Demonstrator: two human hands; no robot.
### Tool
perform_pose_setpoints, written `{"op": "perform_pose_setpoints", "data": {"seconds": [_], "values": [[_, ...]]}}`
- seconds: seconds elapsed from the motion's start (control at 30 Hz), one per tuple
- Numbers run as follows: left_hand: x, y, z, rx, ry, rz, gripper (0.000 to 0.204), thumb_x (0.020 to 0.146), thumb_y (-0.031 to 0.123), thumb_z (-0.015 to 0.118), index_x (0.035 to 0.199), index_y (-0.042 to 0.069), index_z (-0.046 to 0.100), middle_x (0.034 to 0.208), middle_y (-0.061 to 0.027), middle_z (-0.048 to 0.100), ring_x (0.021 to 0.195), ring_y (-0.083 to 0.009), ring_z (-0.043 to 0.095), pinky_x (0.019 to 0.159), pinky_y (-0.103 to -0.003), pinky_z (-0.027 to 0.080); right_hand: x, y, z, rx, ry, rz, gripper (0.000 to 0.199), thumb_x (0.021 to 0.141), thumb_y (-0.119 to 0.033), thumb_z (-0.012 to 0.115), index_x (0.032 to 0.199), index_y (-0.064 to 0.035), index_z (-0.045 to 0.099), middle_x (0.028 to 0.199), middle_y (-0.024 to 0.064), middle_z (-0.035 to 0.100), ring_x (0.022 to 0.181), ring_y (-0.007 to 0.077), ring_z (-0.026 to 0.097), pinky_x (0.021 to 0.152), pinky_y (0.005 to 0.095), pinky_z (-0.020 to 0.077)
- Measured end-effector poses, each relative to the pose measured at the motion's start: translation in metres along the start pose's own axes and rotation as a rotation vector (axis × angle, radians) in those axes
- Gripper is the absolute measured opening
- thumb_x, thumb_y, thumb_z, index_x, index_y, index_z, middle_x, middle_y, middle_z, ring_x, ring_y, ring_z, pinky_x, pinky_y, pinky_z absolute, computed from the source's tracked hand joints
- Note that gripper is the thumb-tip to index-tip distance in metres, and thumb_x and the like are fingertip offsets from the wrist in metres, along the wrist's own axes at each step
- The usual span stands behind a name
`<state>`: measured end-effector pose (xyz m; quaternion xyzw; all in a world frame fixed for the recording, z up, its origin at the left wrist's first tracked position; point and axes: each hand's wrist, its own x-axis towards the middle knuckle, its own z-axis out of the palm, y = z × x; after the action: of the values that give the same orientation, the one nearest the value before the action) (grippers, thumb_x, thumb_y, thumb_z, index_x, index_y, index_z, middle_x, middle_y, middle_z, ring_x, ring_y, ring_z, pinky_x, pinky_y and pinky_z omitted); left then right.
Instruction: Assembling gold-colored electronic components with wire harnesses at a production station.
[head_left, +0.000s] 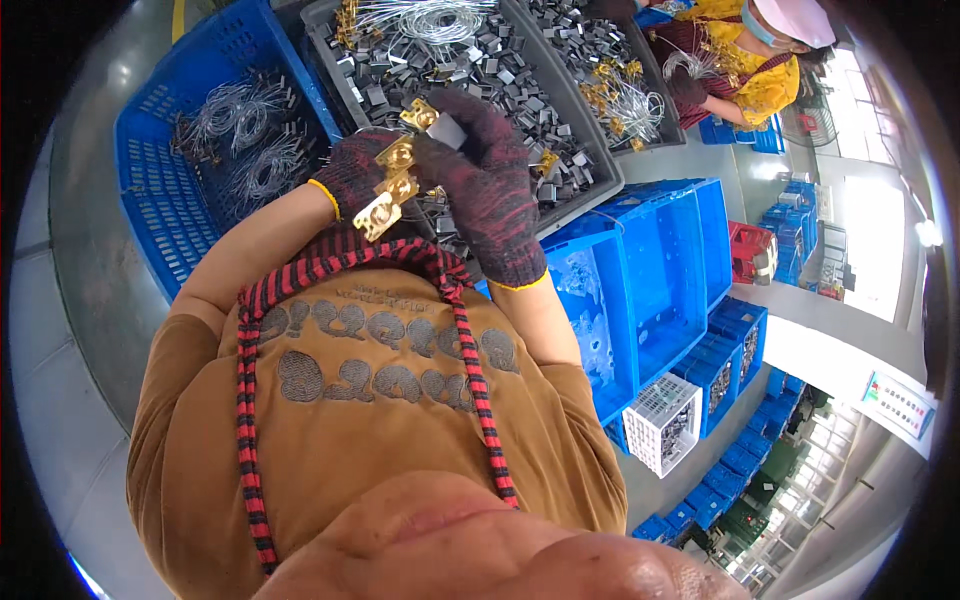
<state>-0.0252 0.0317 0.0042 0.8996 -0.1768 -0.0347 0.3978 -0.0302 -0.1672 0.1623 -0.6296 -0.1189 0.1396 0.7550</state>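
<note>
Both my hands wear dark knitted gloves with yellow cuffs, close together over the near edge of a grey tray. My left hand is closed on several stamped brass-coloured metal pieces, which stick out in a row toward my chest. Between the thumb and forefinger of my right hand is a small grey rectangular block. It sits right beside the uppermost brass piece. Many similar grey blocks fill the tray below, and a bundle of silvery wires lies at its far end.
At the left stands a blue basket with coiled wire bundles. Another grey tray of blocks and wires adjoins on the right, where a co-worker in yellow handles wires. Blue crates and a white crate stand to my right.
</note>
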Motion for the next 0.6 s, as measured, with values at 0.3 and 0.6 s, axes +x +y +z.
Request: {"op": "perform_pose_setpoints", "data": {"seconds": [0.3, 0.6], "values": [[0.000, 0.012, -0.007, 0.329, -0.038, 0.130, 0.038, 0.085, 0.039, 0.069, 0.114, 0.015, 0.073, 0.109, -0.0121, 0.074, 0.101, -0.0337, 0.070, 0.088, -0.043, 0.056, 0.004, -0.009, 0.006, -0.708, -0.097, -0.428, 0.036, 0.090, -0.009, 0.073, 0.125, -0.0042, 0.068, 0.104, 0.0139, 0.076, 0.093, 0.0197, 0.074, 0.083, 0.0346, 0.0587], [0.019, 0.053, -0.030, 0.439, -0.215, 0.089, 0.023, 0.089, 0.029, 0.063, 0.102, 0.010, 0.069, 0.094, -0.0154, 0.072, 0.096, -0.0355, 0.072, 0.082, -0.047, 0.058, -0.021, 0.123, -0.149, 0.122, 0.308, 0.102, 0.015, 0.091, -0.004, 0.069, 0.099, -0.0140, 0.061, 0.092, 0.0010, 0.061, 0.071, 0.0159, 0.059, 0.053, 0.0313, 0.0512]]}}
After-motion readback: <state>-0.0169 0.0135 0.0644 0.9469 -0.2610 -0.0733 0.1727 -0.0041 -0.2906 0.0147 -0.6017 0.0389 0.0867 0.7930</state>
